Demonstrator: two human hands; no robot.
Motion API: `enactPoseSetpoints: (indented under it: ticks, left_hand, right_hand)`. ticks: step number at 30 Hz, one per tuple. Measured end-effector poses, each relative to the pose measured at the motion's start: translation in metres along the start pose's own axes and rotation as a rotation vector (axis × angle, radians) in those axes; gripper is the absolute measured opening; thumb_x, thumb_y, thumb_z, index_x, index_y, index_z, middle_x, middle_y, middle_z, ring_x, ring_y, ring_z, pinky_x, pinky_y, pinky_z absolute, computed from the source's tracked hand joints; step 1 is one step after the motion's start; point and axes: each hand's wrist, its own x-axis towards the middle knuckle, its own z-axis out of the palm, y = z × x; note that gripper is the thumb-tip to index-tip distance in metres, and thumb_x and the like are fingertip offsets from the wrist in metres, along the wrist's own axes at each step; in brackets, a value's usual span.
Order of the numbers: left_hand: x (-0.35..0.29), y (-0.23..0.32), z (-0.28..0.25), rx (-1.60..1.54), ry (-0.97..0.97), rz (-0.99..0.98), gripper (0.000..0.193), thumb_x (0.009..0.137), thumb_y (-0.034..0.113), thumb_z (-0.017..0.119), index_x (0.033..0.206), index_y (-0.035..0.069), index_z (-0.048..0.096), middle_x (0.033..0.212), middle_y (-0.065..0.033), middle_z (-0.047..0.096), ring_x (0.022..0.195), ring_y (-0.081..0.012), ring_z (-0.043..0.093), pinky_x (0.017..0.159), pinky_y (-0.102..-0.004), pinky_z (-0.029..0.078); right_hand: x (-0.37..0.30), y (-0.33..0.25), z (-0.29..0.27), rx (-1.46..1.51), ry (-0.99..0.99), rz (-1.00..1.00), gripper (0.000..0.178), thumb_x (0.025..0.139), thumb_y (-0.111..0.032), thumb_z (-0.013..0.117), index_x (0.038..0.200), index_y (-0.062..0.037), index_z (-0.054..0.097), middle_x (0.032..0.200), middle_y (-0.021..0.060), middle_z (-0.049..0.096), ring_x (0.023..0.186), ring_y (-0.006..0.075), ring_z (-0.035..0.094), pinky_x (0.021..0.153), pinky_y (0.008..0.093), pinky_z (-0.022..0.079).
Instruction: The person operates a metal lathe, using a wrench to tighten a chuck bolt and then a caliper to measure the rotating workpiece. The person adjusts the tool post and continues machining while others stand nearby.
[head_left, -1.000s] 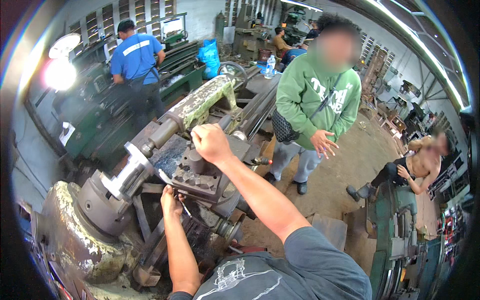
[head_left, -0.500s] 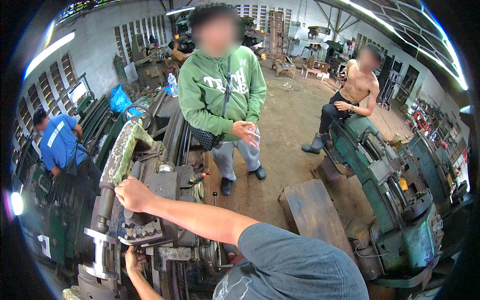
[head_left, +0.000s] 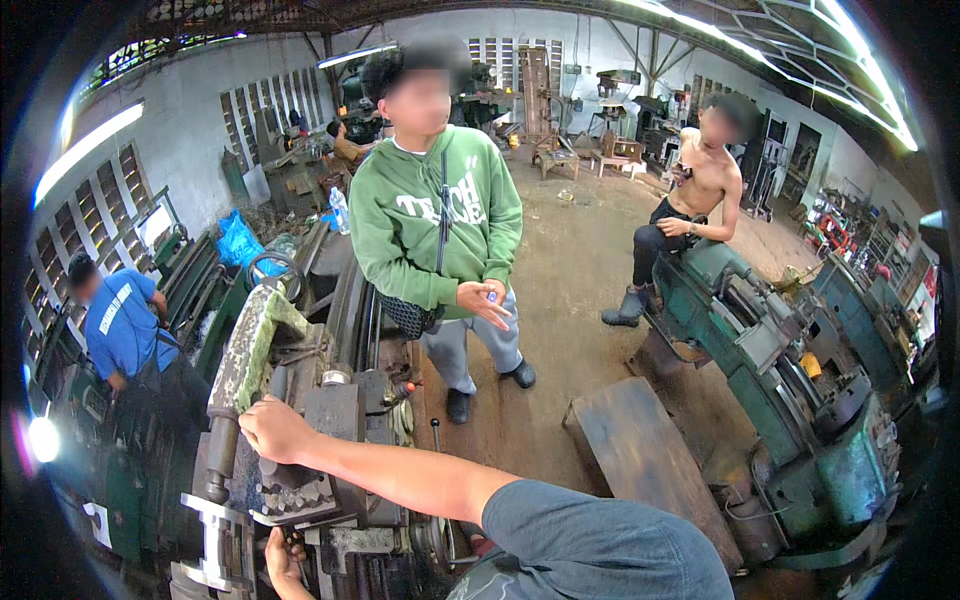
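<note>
My right hand is closed in a fist around a dark metal bar that stands up over the lathe's tool post. Lower down, my left hand reaches beneath the front edge of the tool post with its fingers curled; whatever they hold is hidden. Left of both hands, the dark quill sticks out of the tailstock, whose pale green paint is worn. Its tip meets a shiny metal workpiece with flanged ends.
A person in a green hoodie stands beyond the lathe. Another sits at a green machine on the right, and one in a blue shirt bends at the left. A wooden bench stands on the floor to my right.
The whole view has shifted slightly. The person in the hoodie has turned their head toward the right. Both my hands stay at the same places on the lathe.
</note>
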Motion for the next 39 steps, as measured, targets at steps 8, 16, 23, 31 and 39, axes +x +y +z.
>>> enactPoseSetpoints:
  ticks: [8, 16, 23, 31, 39]
  left_hand:
    - [-0.010, -0.001, 0.010, -0.054, -0.033, 0.021, 0.019, 0.103, 0.033, 0.048, 0.110, 0.018, 0.056, 0.081, -0.0009, 0.058, 0.054, -0.0110, 0.043, 0.044, -0.0243, 0.031]
    - [-0.020, -0.002, 0.022, -0.067, -0.009, 0.049, 0.023, 0.101, 0.037, 0.052, 0.096, 0.015, 0.057, 0.076, -0.0012, 0.058, 0.052, -0.0117, 0.044, 0.044, -0.0254, 0.032]
    - [-0.017, -0.002, 0.020, -0.079, -0.017, 0.029, 0.021, 0.103, 0.036, 0.049, 0.100, 0.017, 0.057, 0.075, -0.0008, 0.057, 0.051, -0.0118, 0.044, 0.042, -0.0236, 0.031]
    - [-0.022, 0.002, 0.024, -0.045, 0.039, 0.039, 0.020, 0.102, 0.035, 0.051, 0.100, 0.016, 0.057, 0.076, -0.0025, 0.058, 0.051, -0.0119, 0.044, 0.042, -0.0238, 0.031]
    - [-0.028, 0.004, 0.032, -0.030, 0.039, 0.046, 0.021, 0.103, 0.034, 0.050, 0.100, 0.014, 0.057, 0.075, -0.0030, 0.059, 0.052, -0.0117, 0.044, 0.044, -0.0242, 0.031]
  right_hand:
    - [0.000, 0.002, -0.001, 0.011, 0.000, -0.010, 0.017, 0.084, -0.015, 0.062, 0.072, -0.0048, 0.057, 0.073, 0.0136, 0.061, 0.077, 0.0342, 0.060, 0.075, 0.0446, 0.044]
    - [0.000, -0.002, -0.008, 0.020, 0.010, -0.040, 0.015, 0.084, -0.013, 0.062, 0.073, -0.0044, 0.057, 0.074, 0.0133, 0.061, 0.078, 0.0338, 0.061, 0.075, 0.0442, 0.044]
    - [0.000, -0.003, -0.009, 0.039, 0.024, -0.038, 0.016, 0.085, -0.014, 0.060, 0.071, -0.0047, 0.057, 0.072, 0.0151, 0.062, 0.076, 0.0353, 0.061, 0.077, 0.0457, 0.044]
    - [-0.003, 0.001, -0.006, 0.040, 0.006, 0.000, 0.016, 0.084, -0.013, 0.062, 0.072, -0.0047, 0.056, 0.074, 0.0144, 0.062, 0.078, 0.0345, 0.061, 0.077, 0.0434, 0.044]
    - [-0.004, 0.001, -0.005, 0.040, 0.017, -0.002, 0.016, 0.084, -0.014, 0.062, 0.073, -0.0037, 0.056, 0.074, 0.0146, 0.061, 0.078, 0.0346, 0.060, 0.077, 0.0435, 0.044]
